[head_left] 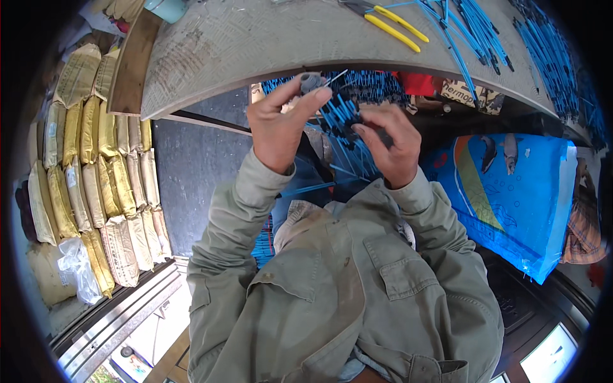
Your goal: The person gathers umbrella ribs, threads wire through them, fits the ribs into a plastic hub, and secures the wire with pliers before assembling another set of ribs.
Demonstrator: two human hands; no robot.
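Both hands are raised in front of my chest, just short of the table's near edge. My left hand (281,121) is closed, with thumb and forefinger on a small grey rounded piece (311,82). A thin metal rod (336,77) sticks out beside it toward the upper right; whether the two are joined I cannot tell. Curled fingers of my right hand (391,137) grip a cluster of thin blue sticks with black ends (341,115). The cluster lies between the two hands. More loose blue sticks (351,163) lie below, over my lap.
On the grey table (255,38) lie yellow-handled pliers (393,29) and heaps of blue sticks (469,32). Stacked yellow and tan packets (96,153) line the left side. A blue printed bag (511,198) stands at the right. Under the table edge is a cardboard box (472,96).
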